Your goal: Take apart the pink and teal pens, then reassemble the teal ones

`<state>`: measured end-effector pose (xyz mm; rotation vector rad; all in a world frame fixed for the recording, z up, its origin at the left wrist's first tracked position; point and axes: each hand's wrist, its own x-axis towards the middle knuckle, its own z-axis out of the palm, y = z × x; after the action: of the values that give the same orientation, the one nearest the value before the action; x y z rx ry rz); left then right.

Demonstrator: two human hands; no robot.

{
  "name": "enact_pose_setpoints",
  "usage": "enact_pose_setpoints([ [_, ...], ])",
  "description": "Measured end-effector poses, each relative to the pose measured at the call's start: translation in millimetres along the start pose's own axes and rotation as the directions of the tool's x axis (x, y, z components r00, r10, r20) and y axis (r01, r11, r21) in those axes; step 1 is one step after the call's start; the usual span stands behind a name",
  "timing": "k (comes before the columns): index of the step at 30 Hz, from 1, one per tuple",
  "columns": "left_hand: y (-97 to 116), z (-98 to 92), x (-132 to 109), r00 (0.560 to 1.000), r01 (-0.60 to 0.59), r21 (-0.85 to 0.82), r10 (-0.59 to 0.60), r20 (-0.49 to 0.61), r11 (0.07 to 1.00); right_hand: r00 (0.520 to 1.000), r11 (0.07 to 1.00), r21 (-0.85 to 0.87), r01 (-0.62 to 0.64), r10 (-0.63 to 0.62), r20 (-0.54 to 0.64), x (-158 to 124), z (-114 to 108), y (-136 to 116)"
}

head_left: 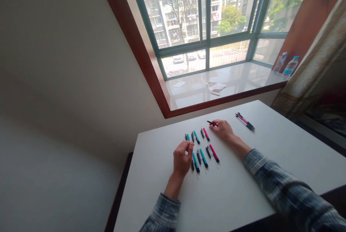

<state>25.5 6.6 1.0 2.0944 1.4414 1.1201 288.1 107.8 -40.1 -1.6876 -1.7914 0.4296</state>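
Observation:
My right hand (223,129) is closed on a black and red pen (212,123), whose dark end points left past the fingertips. My left hand (183,158) is held in a pinch over the left side of the pen parts. Whether anything is between its fingers I cannot make out. Between the hands lie pen parts in two rows: teal barrels (203,158), red barrels (214,153), black pieces (208,152) and thin pale refills (198,175). The left hand hides some of them. Further right, several assembled-looking pens (245,122) lie side by side.
All of this lies on a white table (227,196) pushed near a window sill (238,77). On the sill are a crumpled white cloth or tissue (215,87) and two plastic bottles, one blue-capped bottle (291,67) in front. A curtain (310,59) hangs at the right.

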Motion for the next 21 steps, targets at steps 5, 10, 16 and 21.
enact_pose_setpoints([
  [5, 1.7, 1.8, -0.5, 0.999, -0.031, -0.004, 0.031, 0.035, 1.000, 1.000, 1.000, 0.017, 0.014, -0.014, 0.015, -1.0, 1.3, -1.3],
  [10, 1.3, 0.4, -0.2, 0.998, -0.051, 0.002, 0.051, 0.022, 0.999, 0.997, 0.995, 0.076, 0.070, -0.072, 0.025, -3.0, -7.1, -7.5],
  [16, 3.6, -1.2, 1.5, 1.000, 0.012, -0.158, -0.016, -0.023, 0.987, 0.991, 0.815, 0.575, 0.071, -0.125, 0.055, -16.8, -17.2, -32.6],
  [21, 2.0, -2.0, 6.7, 0.977, 0.199, -0.507, -0.212, 0.031, 0.839, 0.839, 0.388, 0.871, -0.303, -0.324, 0.436, -49.5, -7.7, -68.3],
])
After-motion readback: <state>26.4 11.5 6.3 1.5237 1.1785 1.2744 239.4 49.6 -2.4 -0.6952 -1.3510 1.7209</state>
